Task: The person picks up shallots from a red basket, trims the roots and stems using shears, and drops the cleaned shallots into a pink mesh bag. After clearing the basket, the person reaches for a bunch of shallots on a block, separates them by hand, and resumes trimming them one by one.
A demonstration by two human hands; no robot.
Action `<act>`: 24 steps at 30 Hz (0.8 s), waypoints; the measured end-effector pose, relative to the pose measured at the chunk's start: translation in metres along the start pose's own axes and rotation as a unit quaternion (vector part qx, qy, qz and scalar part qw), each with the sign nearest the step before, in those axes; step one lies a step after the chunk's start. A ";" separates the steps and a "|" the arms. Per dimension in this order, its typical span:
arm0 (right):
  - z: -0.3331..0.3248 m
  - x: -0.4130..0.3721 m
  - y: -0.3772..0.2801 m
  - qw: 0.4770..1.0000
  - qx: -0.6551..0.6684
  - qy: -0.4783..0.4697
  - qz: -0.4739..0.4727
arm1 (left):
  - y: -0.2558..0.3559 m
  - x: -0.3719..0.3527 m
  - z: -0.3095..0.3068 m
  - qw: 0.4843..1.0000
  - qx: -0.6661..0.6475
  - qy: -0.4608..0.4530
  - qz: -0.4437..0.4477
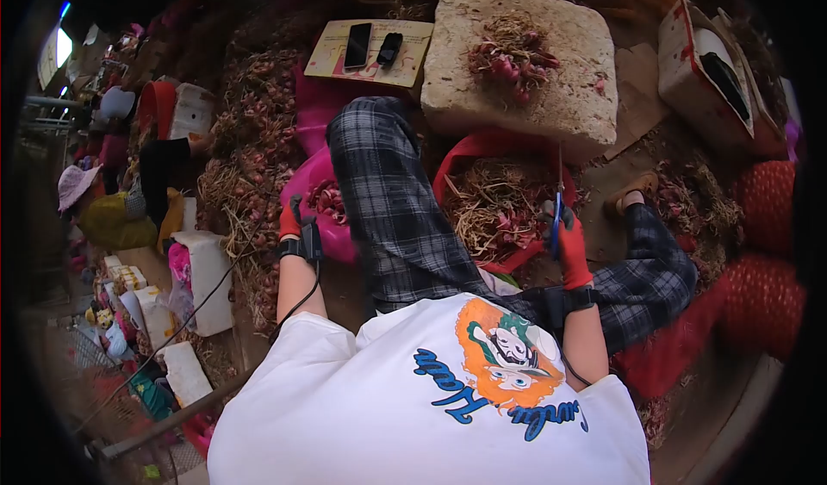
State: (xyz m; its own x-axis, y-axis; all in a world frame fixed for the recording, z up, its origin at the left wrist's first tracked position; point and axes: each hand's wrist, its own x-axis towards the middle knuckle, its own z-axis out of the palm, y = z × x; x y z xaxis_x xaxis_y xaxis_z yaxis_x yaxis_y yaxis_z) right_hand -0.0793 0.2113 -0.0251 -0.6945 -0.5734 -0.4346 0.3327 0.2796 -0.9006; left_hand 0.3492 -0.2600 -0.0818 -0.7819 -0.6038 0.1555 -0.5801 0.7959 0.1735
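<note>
My left hand (293,220), in a red glove with dark fingertips, is at the left edge of a pink bag (301,181) with red shallots (326,201) in it. Its fingers look drawn together; whatever is between them is too small to make out. My right hand (570,242), gloved alike, is closed on blue-handled scissors (557,214), whose blades point away from me. Beside it, a red-rimmed basket (442,177) holds shallots with dry stalks (495,205). A bunch of shallots (515,59) lies on a pale foam block (573,80) beyond the basket.
A phone (357,46) and a small black device (389,49) lie on a yellowish box lid (327,52). Shallots (258,115) are heaped to the left, near another person's arm (164,162). Red mesh sacks (765,208) and an open box (689,76) stand right.
</note>
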 end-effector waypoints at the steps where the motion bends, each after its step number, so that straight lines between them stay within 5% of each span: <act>1: 0.001 0.001 0.002 1.000 -0.017 0.008 -0.001 | 0.014 0.014 -0.010 0.998 0.041 0.041 0.004; 3: 0.005 -0.004 -0.018 0.996 -0.083 0.012 -0.018 | 0.050 0.056 -0.046 0.986 -0.035 0.128 -0.096; 4: 0.009 -0.010 -0.034 0.991 -0.132 0.005 -0.031 | 0.070 0.096 -0.061 0.882 -0.369 0.153 -0.250; 5: 0.013 -0.012 -0.039 0.980 -0.192 0.026 -0.040 | 0.090 0.135 -0.075 0.623 -0.630 0.292 -0.361; 7: 0.016 -0.013 -0.045 0.948 -0.308 0.060 -0.057 | 0.163 0.191 -0.125 0.662 -0.651 0.314 -0.201; 9: 0.014 -0.010 -0.040 0.955 -0.283 0.068 -0.058 | 0.232 0.237 -0.148 0.751 -0.598 0.248 -0.133; 13: 0.013 -0.015 -0.049 0.964 -0.230 0.098 -0.086 | 0.341 0.287 -0.107 0.771 -0.632 -0.075 -0.039; 14: 0.012 -0.016 -0.055 0.967 -0.215 0.107 -0.088 | 0.368 0.291 -0.086 0.782 -0.617 -0.080 -0.038; 15: 0.011 -0.016 -0.059 0.969 -0.209 0.108 -0.080 | 0.383 0.298 -0.065 0.793 -0.603 -0.083 -0.036; 17: 0.009 -0.019 -0.062 0.973 -0.197 0.108 -0.062 | 0.378 0.325 -0.010 0.864 -0.488 0.095 -0.077; 19: 0.005 -0.018 -0.054 0.969 -0.198 0.120 -0.090 | 0.372 0.348 0.029 0.885 -0.439 0.134 -0.077; 20: 0.004 -0.018 -0.051 0.969 -0.199 0.122 -0.087 | 0.364 0.357 0.040 0.885 -0.454 0.083 -0.057; 22: 0.004 -0.016 -0.052 0.973 -0.184 0.117 -0.079 | 0.374 0.351 0.012 0.847 -0.506 -0.159 -0.033; 24: 0.008 -0.015 -0.059 0.981 -0.148 0.106 -0.066 | 0.377 0.334 0.008 0.914 -0.384 -0.128 0.011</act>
State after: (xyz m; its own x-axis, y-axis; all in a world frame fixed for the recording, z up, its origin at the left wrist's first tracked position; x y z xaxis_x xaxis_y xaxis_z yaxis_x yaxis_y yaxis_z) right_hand -0.0834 0.1977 0.0348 -0.8471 -0.4548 -0.2747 0.0525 0.4429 -0.8950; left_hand -0.1323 -0.1613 0.0275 -0.8763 -0.4794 -0.0484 -0.3089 0.4818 0.8200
